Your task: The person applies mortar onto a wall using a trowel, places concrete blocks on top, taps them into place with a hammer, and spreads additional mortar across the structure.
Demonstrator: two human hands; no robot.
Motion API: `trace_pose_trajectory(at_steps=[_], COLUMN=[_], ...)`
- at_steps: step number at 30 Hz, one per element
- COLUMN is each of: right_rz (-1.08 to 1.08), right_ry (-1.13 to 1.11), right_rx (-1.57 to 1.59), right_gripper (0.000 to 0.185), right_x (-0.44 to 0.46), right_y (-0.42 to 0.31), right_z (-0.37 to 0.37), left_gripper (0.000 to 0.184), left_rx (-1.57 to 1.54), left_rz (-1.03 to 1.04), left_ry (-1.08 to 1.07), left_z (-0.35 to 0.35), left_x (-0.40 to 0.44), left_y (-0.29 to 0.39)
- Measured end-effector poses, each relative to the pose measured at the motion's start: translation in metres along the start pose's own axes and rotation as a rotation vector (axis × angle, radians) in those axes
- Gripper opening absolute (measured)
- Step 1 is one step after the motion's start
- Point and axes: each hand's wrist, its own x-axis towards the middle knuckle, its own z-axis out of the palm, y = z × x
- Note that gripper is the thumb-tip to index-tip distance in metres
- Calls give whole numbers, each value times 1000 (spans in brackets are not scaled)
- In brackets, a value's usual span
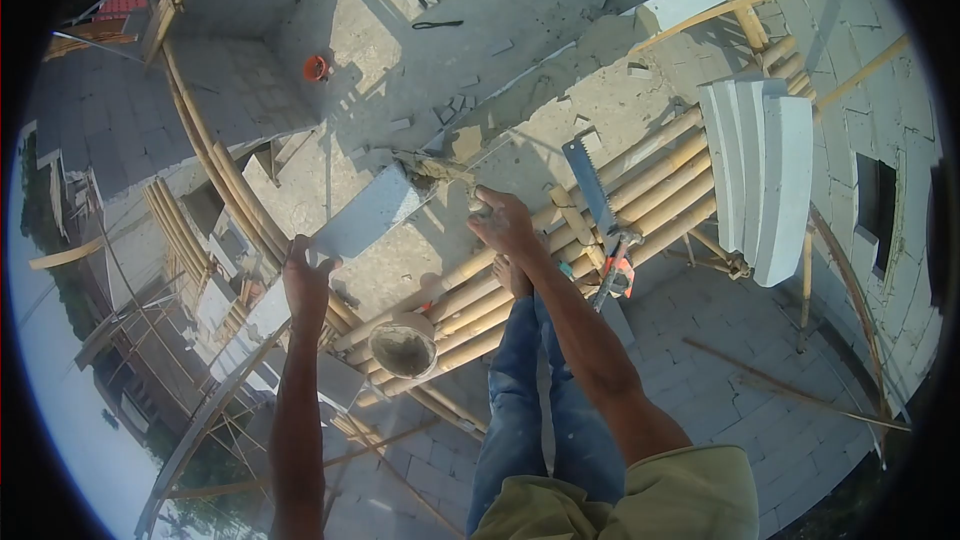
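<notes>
My left hand (307, 285) is at the left end of a grey-white block (365, 210), thumb and fingers apart; whether it touches the block I cannot tell. At the block's other end lies rough wet mortar (437, 168). My right hand (505, 223) is just right of this mortar, fingers closed around a small greyish thing (479, 204) that I cannot make out. A bucket of mortar (403, 348) stands on the bamboo poles between my arms. A handsaw (591, 185) and a hammer (612, 265) lie right of my right hand.
Bamboo poles (660, 180) form the platform under my bare foot (513, 276). Several pale blocks (765, 175) stand stacked at its right end. Far below, an orange bucket (316, 68) sits on the floor. Curved bamboo poles (225, 180) rise at the left.
</notes>
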Motion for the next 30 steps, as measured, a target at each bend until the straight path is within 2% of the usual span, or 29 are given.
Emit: trace_pose_trajectory(at_steps=[1, 2, 4, 5, 7, 8, 10, 11, 13, 17, 19, 20, 21, 23, 25, 27, 28, 30], right_rz=[-67, -73, 9, 12, 254, 254, 56, 57, 67, 89, 190, 68, 70, 26, 88, 268, 82, 159], right_ry=[16, 23, 152, 157, 161, 167, 369, 371, 462, 532, 373, 491, 486, 526, 436, 261, 407, 366], right_rx=[172, 172, 471, 474, 524, 530, 545, 547, 823, 634, 746, 694, 693, 198, 229, 692, 453, 520], right_gripper=[39, 39, 34, 34, 36, 36, 39, 39, 42, 43, 41, 34, 34, 20, 17, 23, 23, 23], right_x=[-6, -11, -24, -21, -7, -3, 4, 5, -15, -71, -93, -88, -81, -59, -51, -57, -71, -112], right_y=[11, 19, 28, 33, 35, 34, 42, 44, 44, 17, 8, 6, 8, 16, 23, 19, -1, -27], right_z=[6, 16, 40, 49, 70, 87, 134, 161, 204, 185, 156, 152, 147, 130, 130, 141, 150, 143], left_gripper=[36, 36, 35, 34, 34, 34, 34, 35, 35, 38, 39, 39, 39, 41, 41, 41, 41, 42], left_rx=[15, 29, 29, 29, 13, -7, -10, -20, -11, -23, -4, 22, 22, 15, 13, 7, 22, 44], left_rz=[-11, -21, 2, 24, 19, 7, 35, 59, 43, 36, 57, 71, 66, 78, 56, 35, 20, 17], left_ry=[3, 8, 12, 15, 1, -8, -9, -4, -12, -13, -3, 4, 5, 2, -6, -18, -13, -16], left_z=[1, 1, 0, 0, -2, -2, -2, -2, -1, 0, 3, 3, 2, 3, 0, 2, 3, 4], left_x=[1, 4, 3, 3, 2, 2, 2, 3, 4, 5, 8, 7, 6, 7, 6, 9, 11, 9], left_y=[-1, -1, 1, 3, 8, 10, 9, 8, 8, -4, -10, -14, -15, -13, -9, -6, -7, -12])
